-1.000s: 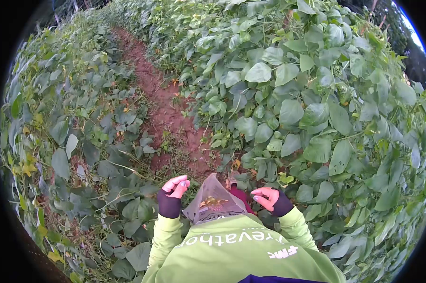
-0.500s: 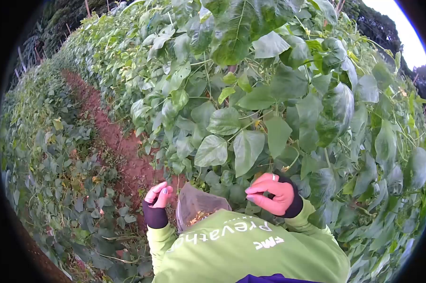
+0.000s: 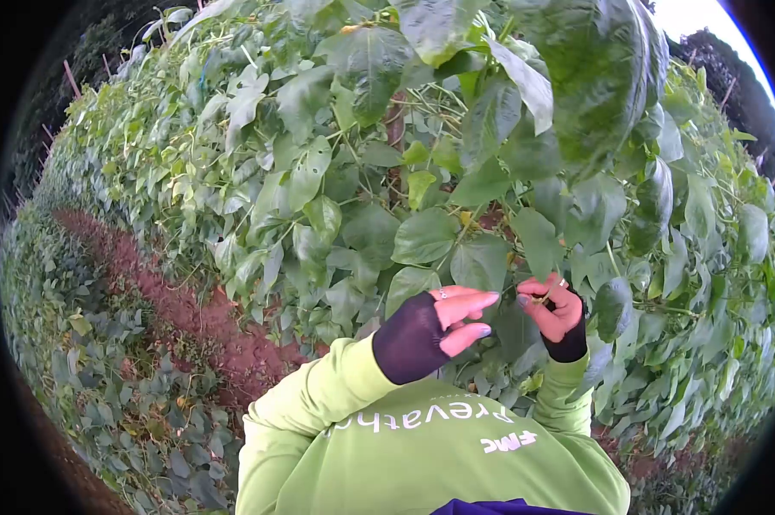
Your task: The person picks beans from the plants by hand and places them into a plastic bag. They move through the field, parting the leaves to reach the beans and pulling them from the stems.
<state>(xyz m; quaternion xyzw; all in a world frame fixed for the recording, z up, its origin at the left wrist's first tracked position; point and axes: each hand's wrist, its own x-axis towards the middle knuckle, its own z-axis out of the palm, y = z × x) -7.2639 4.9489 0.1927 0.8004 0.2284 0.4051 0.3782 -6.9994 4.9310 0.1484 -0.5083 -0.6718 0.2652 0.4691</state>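
My left hand, in a black fingerless sleeve, reaches across in front of my green shirt. Its fingers stretch to the right, with the thumb apart and nothing visible between them. Just right of it, my right hand pinches a small yellowish-green plant piece between thumb and fingers. Whether that piece is still attached to the vine cannot be made out. Broad green leaves of the climbing vine hang directly above both hands. The bag is mostly hidden behind my left forearm.
A dense wall of vines fills the space ahead and to the right. On the left, a reddish dirt path runs between it and another leafy row. A large leaf hangs close to the camera.
My left hand has moved right and up from beside the bag to near my right hand. My right hand has moved up and right, and a small plant piece now shows in its pinch.
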